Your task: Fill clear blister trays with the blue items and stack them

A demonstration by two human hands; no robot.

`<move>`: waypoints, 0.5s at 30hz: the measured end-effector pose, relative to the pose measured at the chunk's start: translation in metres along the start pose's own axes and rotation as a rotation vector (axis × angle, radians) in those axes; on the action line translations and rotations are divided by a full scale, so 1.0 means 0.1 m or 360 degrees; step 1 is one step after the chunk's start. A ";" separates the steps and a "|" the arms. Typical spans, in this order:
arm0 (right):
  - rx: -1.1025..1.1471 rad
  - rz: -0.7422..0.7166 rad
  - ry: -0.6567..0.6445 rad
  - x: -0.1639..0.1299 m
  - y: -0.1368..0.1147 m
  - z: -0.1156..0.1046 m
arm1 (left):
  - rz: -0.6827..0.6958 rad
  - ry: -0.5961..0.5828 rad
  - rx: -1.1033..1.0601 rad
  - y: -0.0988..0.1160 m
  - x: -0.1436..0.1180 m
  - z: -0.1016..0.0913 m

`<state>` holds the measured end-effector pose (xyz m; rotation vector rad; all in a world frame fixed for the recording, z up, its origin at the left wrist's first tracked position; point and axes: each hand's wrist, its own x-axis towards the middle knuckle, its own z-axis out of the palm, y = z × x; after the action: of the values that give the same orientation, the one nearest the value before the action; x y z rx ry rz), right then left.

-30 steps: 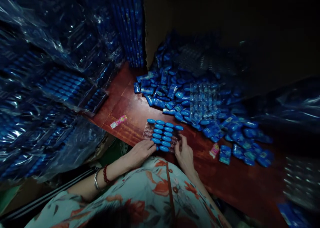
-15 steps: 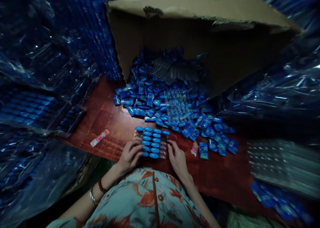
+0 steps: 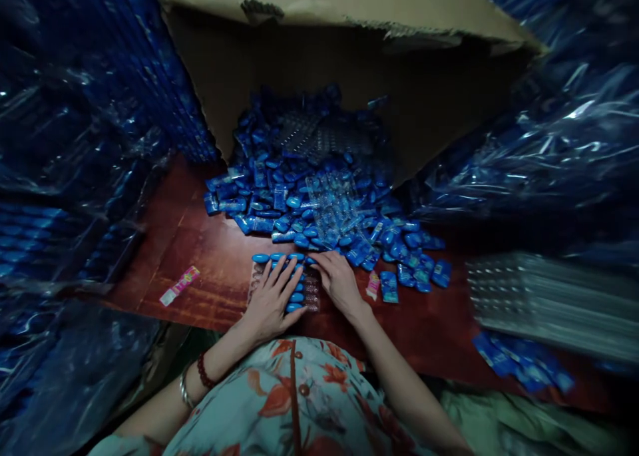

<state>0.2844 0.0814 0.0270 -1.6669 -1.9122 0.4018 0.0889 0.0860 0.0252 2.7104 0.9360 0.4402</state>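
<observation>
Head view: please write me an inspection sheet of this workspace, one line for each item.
Surface: dark red table, partly bare.
Job's things: clear tray holding blue pieces in rows.
Clutter: blue packets heaped and spilling from the box; pink packet apart at left.
Grips: left hand lies flat on the tray; right hand at the tray's far corner, beside the heap.
Cables: nothing seen.
Surroundings: tipped cardboard box; plastic-wrapped stacks both sides; empty trays at right.

L hand [image 3: 272, 299] flat on blister tray [image 3: 312, 289]
</observation>
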 end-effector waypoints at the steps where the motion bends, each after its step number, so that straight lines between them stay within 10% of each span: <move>1: -0.0061 0.0010 -0.0028 0.03 0.00 -0.02 | 0.0001 0.0008 -0.0013 -0.01 0.00 0.01; 8: -0.0093 0.0138 0.0303 -0.32 0.03 -0.15 | -0.0013 0.0103 -0.0278 -0.11 -0.03 -0.10; 11: -0.0255 0.0560 0.0623 -0.69 0.27 -0.30 | -0.0464 0.0589 -0.0385 -0.40 -0.06 -0.18; 15: -0.0636 0.0990 0.0386 -0.94 0.69 -0.49 | -0.0888 0.0864 -0.0200 -0.95 0.05 -0.25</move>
<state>0.3748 -0.0041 0.0069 -2.4462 -1.3224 0.0336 0.0301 0.1652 0.0193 2.1055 1.6630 1.0830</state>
